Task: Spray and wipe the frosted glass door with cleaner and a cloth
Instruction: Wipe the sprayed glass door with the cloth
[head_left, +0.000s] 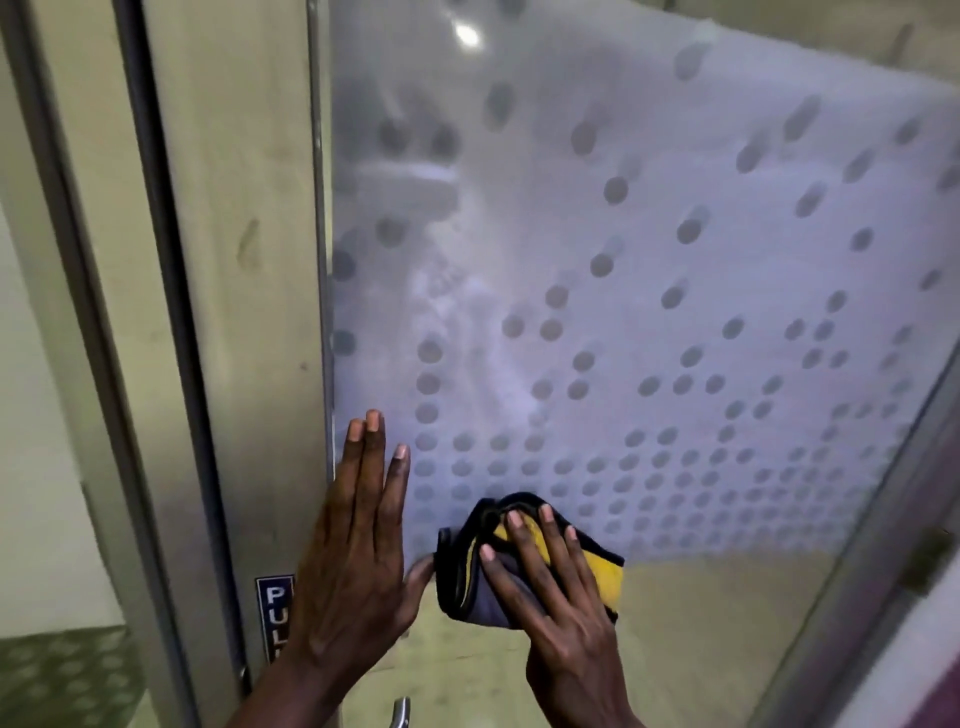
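The frosted glass door (623, 249) fills most of the view, covered in a pattern of grey dots that grow denser toward the bottom. Wet smears run down the pane near its left side. My left hand (358, 551) lies flat with straight fingers against the glass at the door's left edge. My right hand (550, 587) presses a folded yellow and grey cloth (467, 566) with a black border against the lower dotted part of the pane, fingers straight on top of it. No spray bottle is in view.
A metal door frame (249, 312) stands left of the glass, with a blue PULL sign (274, 613) low on it. A metal handle tip (400, 712) shows at the bottom edge. Another metal frame (872, 545) runs diagonally at the right.
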